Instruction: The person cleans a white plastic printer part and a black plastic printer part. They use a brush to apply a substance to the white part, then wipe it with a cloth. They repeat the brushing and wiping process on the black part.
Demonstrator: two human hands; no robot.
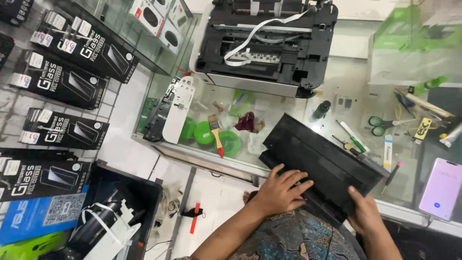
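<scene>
On the glass counter (337,86), your left hand (279,192) lies flat, fingers spread, on the black printer panel (322,163) at lower centre; your right hand (365,214) grips its edge. Overhanging, it could slip floorward if your grip loosens.

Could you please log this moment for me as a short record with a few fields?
Setting: glass counter in a repair shop
Left hand: flat on the black panel, fingers spread
Right hand: grips the panel's near right edge
Behind the panel: opened printer
Left of the panel: paintbrush with a red handle
Right of the panel: scissors, screwdriver, phone
</scene>
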